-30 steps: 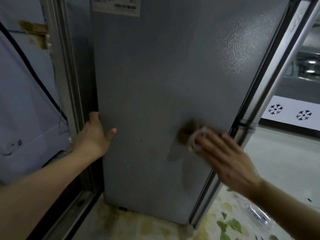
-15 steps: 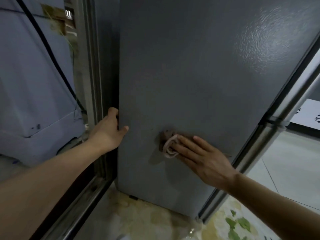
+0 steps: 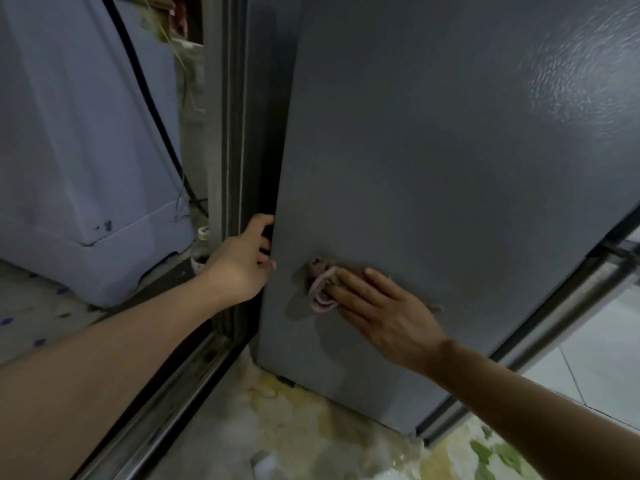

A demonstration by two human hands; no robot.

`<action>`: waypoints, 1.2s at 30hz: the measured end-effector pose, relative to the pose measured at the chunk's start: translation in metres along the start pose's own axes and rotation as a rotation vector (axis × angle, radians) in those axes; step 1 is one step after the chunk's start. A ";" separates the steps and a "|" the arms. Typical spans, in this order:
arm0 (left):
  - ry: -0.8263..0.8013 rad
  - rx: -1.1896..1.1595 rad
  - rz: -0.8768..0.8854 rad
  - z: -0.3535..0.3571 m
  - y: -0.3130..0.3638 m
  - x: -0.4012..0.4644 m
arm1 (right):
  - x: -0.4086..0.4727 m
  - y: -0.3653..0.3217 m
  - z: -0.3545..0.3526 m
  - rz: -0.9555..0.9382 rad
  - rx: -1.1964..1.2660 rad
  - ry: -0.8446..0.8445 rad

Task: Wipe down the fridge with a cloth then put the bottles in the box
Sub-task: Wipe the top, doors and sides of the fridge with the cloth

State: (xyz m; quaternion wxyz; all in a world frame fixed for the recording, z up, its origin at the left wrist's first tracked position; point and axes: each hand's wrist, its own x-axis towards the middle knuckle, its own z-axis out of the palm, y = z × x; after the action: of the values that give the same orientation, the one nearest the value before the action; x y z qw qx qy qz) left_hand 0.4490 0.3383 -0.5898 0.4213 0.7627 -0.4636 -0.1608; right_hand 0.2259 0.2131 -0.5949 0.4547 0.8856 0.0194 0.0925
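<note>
Fridge cleaning is, by my judgement, only in its first stage: no bottles for packing and no box are in view. At the left, your left hand (image 3: 242,261) has its fingers curled around the rear edge of the tall grey textured-metal fridge (image 3: 433,168), bracing it. Further right, your right hand (image 3: 377,310) lies flat with fingers together, pressing the crumpled pinkish-brown cloth (image 3: 320,289) against the fridge's lower side panel.
</note>
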 end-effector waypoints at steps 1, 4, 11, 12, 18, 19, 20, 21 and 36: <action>-0.007 -0.006 0.002 0.000 0.000 0.000 | 0.005 0.011 -0.005 0.036 0.010 0.061; -0.023 -0.048 -0.005 0.000 -0.005 0.001 | 0.036 0.052 -0.021 0.314 0.044 0.358; -0.131 -0.145 -0.057 0.005 -0.025 -0.011 | 0.054 0.008 -0.003 0.231 -0.017 0.219; -0.143 -0.133 -0.060 0.004 -0.028 -0.014 | 0.049 -0.003 -0.001 0.143 -0.036 0.113; -0.095 -0.061 -0.048 -0.007 -0.034 -0.014 | 0.061 0.019 -0.019 0.161 0.020 0.150; -0.077 -0.054 -0.050 -0.008 -0.036 -0.012 | 0.074 0.033 -0.025 0.256 0.060 0.254; -0.060 -0.045 -0.053 -0.007 -0.038 -0.010 | 0.089 0.045 -0.030 0.357 0.080 0.352; -0.042 -0.037 -0.056 -0.006 -0.041 -0.008 | 0.104 0.053 -0.034 0.438 0.087 0.432; -0.015 0.074 -0.111 -0.014 -0.101 -0.021 | 0.098 -0.094 0.036 -0.210 0.041 -0.391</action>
State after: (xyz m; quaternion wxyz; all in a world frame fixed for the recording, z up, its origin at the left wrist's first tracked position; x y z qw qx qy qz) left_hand 0.5050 0.3848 -0.6645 0.3800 0.8011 -0.4292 -0.1723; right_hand 0.3332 0.2510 -0.6766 0.4387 0.8890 0.0247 -0.1291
